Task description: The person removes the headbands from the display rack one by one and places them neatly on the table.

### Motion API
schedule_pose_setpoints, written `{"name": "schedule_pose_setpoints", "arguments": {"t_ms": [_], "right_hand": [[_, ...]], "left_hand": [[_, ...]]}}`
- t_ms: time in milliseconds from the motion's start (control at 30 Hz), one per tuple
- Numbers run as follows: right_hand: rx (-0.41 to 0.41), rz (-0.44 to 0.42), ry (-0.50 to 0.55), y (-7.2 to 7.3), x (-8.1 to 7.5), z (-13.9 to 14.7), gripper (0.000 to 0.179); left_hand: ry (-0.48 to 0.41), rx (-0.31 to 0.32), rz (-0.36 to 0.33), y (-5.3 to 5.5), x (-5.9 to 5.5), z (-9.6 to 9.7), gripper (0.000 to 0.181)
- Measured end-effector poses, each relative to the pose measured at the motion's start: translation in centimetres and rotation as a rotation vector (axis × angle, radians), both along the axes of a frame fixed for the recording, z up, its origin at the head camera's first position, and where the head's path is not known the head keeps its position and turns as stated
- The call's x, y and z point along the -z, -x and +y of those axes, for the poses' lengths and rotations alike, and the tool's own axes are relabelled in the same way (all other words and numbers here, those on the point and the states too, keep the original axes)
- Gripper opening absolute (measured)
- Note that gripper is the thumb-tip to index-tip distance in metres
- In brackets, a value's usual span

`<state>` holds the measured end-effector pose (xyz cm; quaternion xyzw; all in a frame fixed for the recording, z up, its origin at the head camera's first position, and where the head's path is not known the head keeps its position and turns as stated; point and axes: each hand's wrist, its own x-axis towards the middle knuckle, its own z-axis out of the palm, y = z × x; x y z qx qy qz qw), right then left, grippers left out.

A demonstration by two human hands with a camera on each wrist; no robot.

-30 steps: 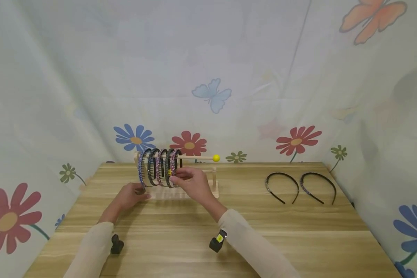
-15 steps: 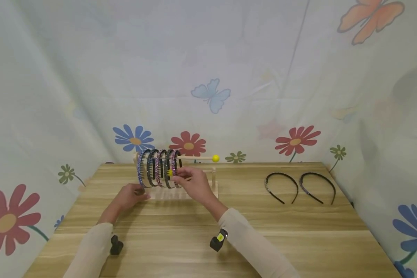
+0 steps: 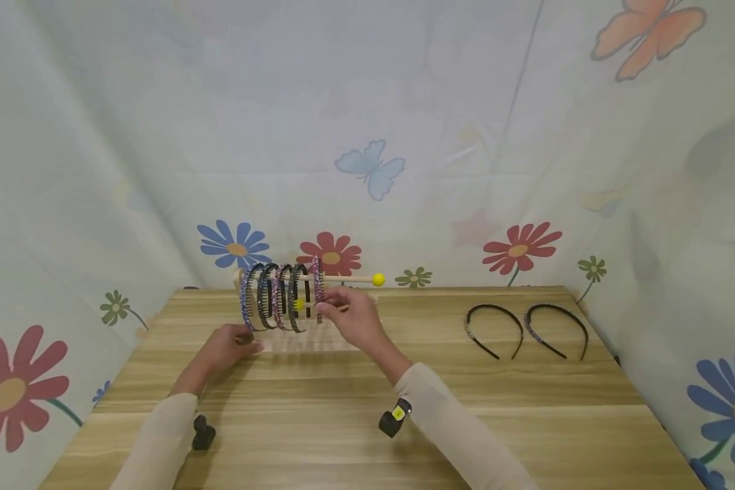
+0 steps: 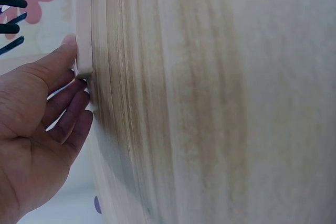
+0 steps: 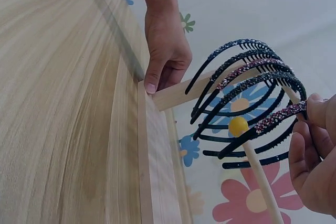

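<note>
A wooden headband stand [image 3: 350, 278] with yellow ball tips stands at the table's back left. Several black toothed headbands with glitter fronts [image 3: 277, 299] hang on its rods. My right hand [image 3: 356, 320] pinches the rightmost one, a pink glittery headband [image 3: 318, 272], between thumb and fingers. This headband still surrounds the rod, apart from the others. At the stand's left end, my left hand [image 3: 223, 346] holds the base; in the left wrist view its thumb lies along the base edge [image 4: 84, 30] with the fingers below. The right wrist view shows the left thumb [image 5: 152, 82] on the base's corner.
Two more black headbands lie on the table [image 3: 355, 422] to the right: one with a silvery section [image 3: 496, 306] and one with a bluish glitter section [image 3: 557, 306]. A flower-printed cloth [image 3: 269, 136] hangs behind and at both sides.
My right hand has moved right along the rod with the pink headband, opening a gap to the others and turning it more edge-on. The left hand has stayed at the base.
</note>
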<state>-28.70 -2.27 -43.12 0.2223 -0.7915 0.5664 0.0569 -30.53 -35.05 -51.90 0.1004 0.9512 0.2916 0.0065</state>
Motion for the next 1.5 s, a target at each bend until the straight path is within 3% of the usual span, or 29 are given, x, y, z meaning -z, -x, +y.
{"name": "schedule_pose_setpoints", "arguments": {"t_ms": [500,800,1033,1500], "right_hand": [[0.044,-0.013,0.025,0.0,0.0,1.8,0.017],[0.056,0.009,0.022,-0.2,-1.1,2.9,0.017],[0.041,0.079,0.022,-0.3,-2.4,3.8,0.017],[0.063,0.099,0.005,-0.5,-3.8,6.3,0.021]], "left_hand": [[0.005,0.015,0.008,0.2,0.3,0.1,0.022],[0.005,0.019,0.009,0.2,0.3,0.1,0.023],[0.012,0.011,0.014,0.4,0.4,-0.1,0.018],[0.000,-0.003,-0.023,0.2,0.2,-0.1,0.023]]}}
